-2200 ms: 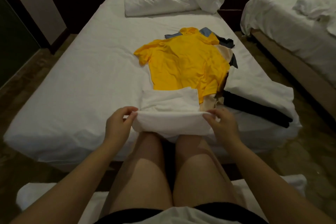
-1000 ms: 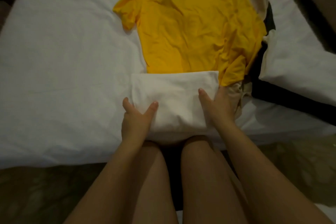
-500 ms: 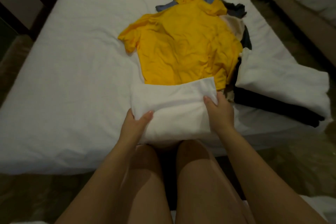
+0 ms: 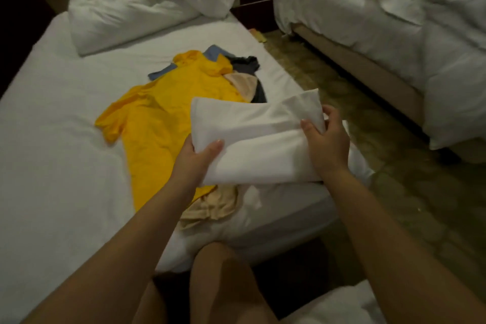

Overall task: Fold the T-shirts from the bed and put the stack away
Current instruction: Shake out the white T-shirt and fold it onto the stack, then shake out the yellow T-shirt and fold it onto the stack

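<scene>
Hands: left hand and right hand were well apart, each clamped on one end of the folded white T-shirt, thumbs on top and fingers underneath.
White T-shirt: it was held up off the bed at the centre of the frame, tilted, partly over the yellow T-shirt and reaching toward the mattress's right edge.
Change: half a second earlier this shirt lay flat at the near edge of the bed with a hand at each side; it had since been picked up and swung to the right.
Meaning: folding of this piece looked finished, and it seemed bound for the white pile showing just beyond the right hand.
Still to fold: the yellow T-shirt lay spread out, with a beige garment, a blue garment and a dark garment poking out beneath it.
Surroundings: a crumpled duvet sat at the upper left and a second bed at the upper right.
Progress: probably early, since several shirts remained and no stack had been put away.
</scene>
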